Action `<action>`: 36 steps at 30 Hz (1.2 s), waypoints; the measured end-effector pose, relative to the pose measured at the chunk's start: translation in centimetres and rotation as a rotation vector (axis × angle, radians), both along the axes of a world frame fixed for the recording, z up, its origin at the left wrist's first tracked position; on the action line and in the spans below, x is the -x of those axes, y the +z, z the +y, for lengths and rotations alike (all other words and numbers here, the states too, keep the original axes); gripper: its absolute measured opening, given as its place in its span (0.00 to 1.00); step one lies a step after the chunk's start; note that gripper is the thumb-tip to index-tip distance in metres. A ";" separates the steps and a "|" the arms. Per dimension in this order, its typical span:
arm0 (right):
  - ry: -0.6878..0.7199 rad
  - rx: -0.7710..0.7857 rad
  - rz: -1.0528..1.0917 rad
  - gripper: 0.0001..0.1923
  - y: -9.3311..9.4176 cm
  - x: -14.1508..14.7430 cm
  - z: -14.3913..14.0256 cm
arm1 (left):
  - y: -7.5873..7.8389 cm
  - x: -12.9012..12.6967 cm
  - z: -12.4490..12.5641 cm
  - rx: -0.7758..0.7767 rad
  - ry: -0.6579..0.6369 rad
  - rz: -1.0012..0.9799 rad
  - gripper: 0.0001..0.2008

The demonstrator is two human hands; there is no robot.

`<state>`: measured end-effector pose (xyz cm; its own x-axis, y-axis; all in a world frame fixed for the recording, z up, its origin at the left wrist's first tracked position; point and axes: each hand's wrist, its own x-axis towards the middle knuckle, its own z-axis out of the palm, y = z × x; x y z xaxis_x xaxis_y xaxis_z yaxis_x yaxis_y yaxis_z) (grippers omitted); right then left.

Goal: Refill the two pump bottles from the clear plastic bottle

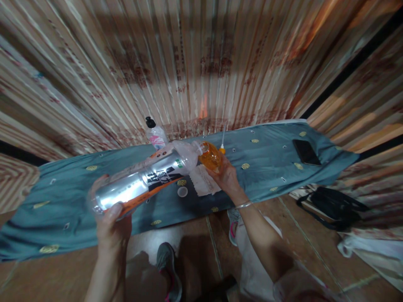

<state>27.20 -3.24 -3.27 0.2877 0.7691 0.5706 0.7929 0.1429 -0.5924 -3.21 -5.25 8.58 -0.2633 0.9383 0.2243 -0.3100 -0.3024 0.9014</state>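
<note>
My left hand (111, 218) is wrapped around the base of a large clear plastic bottle (138, 184) with a silver, black and orange label. The bottle lies tilted, its neck toward the right. My right hand (226, 174) grips a small orange bottle (210, 157), whose mouth meets or nearly meets the big bottle's neck; I cannot tell if they touch. Behind them on the cloth lies a pump top (222, 147) with an orange collar and a pale tube pointing up. A round whitish cap (182, 192) and a white paper napkin (203, 182) rest below the bottles.
A clear bottle with a black pump (156, 134) stands at the back of the cloth-covered table (261, 167). Toward the right end lies a black phone (306, 152). A black bag (330, 207) is low on the right. Striped curtains (195, 63) hang behind.
</note>
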 end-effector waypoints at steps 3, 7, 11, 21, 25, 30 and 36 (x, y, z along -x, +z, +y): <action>0.006 0.006 -0.011 0.39 -0.1 0.0 0.1 | 0.0 -0.1 0.0 -0.001 -0.003 0.008 0.29; -0.012 0.004 -0.035 0.39 -0.3 0.0 0.1 | 0.1 -0.1 0.0 0.013 0.003 -0.023 0.28; -0.002 -0.019 -0.045 0.39 -0.4 -0.1 0.1 | 0.1 -0.1 -0.1 0.050 -0.003 -0.037 0.28; 0.002 -0.001 0.017 0.38 0.0 0.1 0.1 | 0.1 0.0 -0.1 0.038 0.002 0.002 0.28; -0.002 0.009 0.029 0.38 0.1 0.1 0.1 | 0.2 -0.1 -0.3 0.048 -0.006 0.003 0.27; -0.004 0.025 0.029 0.39 0.2 0.1 0.0 | 0.4 -0.1 -0.3 0.044 0.015 -0.011 0.27; 0.013 0.005 0.017 0.39 0.2 0.0 -0.1 | 0.3 -0.2 -0.2 0.031 -0.003 0.005 0.32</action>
<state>27.18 -3.33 -3.10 0.2873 0.7758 0.5618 0.7808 0.1500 -0.6065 -2.97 -5.43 8.88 -0.2594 0.9457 0.1960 -0.3065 -0.2731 0.9118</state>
